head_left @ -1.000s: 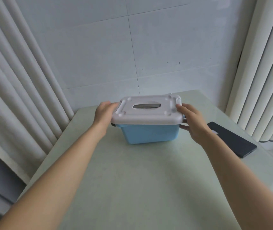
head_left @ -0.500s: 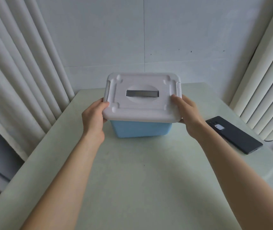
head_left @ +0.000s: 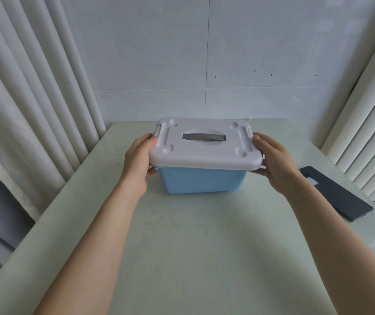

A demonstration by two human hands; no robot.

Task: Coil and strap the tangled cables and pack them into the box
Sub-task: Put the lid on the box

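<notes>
A blue plastic box (head_left: 201, 181) with a pale grey lid (head_left: 204, 155) stands on the light green table (head_left: 182, 246). The lid is on and has a grey handle (head_left: 203, 137) lying flat in its top. My left hand (head_left: 139, 162) grips the box's left end, thumb on the lid edge and fingers curled under the rim. My right hand (head_left: 275, 163) grips the right end the same way. No cables are visible; the box's inside is hidden by the lid.
A dark phone (head_left: 335, 193) lies flat on the table to the right of the box. White curtains hang at the left (head_left: 29, 110) and right (head_left: 368, 137). A white tiled wall (head_left: 204, 64) stands behind the table.
The box has come nearer to me across the table with both hands on its ends, and it now sits down on the table top. My view has tilted down.
</notes>
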